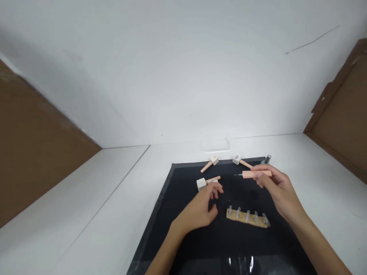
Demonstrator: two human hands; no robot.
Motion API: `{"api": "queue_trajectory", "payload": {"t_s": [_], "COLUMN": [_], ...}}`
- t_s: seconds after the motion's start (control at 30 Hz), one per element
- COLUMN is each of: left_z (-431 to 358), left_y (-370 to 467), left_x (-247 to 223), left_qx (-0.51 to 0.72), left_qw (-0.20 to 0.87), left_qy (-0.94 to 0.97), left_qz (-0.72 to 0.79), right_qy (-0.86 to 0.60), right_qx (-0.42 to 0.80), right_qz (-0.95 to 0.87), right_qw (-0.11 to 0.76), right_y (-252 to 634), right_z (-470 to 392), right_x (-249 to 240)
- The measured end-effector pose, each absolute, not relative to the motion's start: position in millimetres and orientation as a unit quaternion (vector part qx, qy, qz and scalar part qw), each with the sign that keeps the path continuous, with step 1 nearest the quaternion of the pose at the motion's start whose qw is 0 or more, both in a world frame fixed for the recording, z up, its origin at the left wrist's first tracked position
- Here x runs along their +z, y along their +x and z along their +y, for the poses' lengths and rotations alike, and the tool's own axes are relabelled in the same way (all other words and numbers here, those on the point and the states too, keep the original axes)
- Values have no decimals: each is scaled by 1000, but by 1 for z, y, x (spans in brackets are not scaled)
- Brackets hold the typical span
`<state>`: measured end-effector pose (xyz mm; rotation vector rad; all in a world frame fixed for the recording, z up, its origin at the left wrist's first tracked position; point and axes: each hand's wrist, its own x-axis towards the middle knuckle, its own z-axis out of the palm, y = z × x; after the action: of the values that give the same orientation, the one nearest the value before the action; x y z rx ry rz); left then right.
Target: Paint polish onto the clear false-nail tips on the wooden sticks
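My right hand (273, 181) pinches a peach-handled nail polish brush (256, 174), its thin tip pointing left over the black mat. My left hand (200, 208) hovers at the middle of the mat, fingers loosely bent and thumb apart, with nothing seen in it. Just beyond its fingers lies a white nail polish bottle (201, 184) with a peach cap; another white piece there is partly hidden by the fingers. Between and below the hands rests a tan strip (242, 217) bearing several clear nail tips (247, 215).
Two more white bottles with peach caps, one on the left (214, 159) and one on the right (236, 159), lie along the mat's far edge. Behind them is a clear tray (215, 144). A dark clear-topped tube (267, 159) stands beyond my right hand. Brown cardboard (341, 114) flanks the white table.
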<state>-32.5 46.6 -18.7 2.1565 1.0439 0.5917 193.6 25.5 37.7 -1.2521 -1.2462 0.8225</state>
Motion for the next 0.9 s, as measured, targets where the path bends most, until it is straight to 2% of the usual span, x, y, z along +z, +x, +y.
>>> {"api": "queue_trajectory", "payload": {"t_s": [0.1, 0.23, 0.37, 0.47, 0.67, 0.8, 0.9], "left_z": [38, 36, 38, 37, 34, 25, 15], "left_y": [-19, -7, -3, -3, -2, 3, 11], "left_x": [-25, -38, -44, -41, -29, -24, -22], "left_qx": [154, 144, 218, 290, 369, 458, 457], "left_qw": [428, 457, 502, 547, 641, 714, 773], "left_qy": [803, 784, 750, 699, 593, 451, 363], "left_qz": [387, 395, 373, 359, 317, 277, 247], "right_qy": [-520, -532, -574, -563, -536, -496, -467], "right_qx": [348, 372, 413, 466, 493, 493, 502], "right_qz": [-519, -528, -539, -509, -409, -390, -370], "right_qw": [582, 548, 458, 454, 550, 600, 627], "right_y": [207, 230, 250, 252, 226, 202, 176], "right_z": [24, 11, -12, -28, -35, -28, -24], "right_x": [38, 24, -9, -30, -30, -16, -8]}}
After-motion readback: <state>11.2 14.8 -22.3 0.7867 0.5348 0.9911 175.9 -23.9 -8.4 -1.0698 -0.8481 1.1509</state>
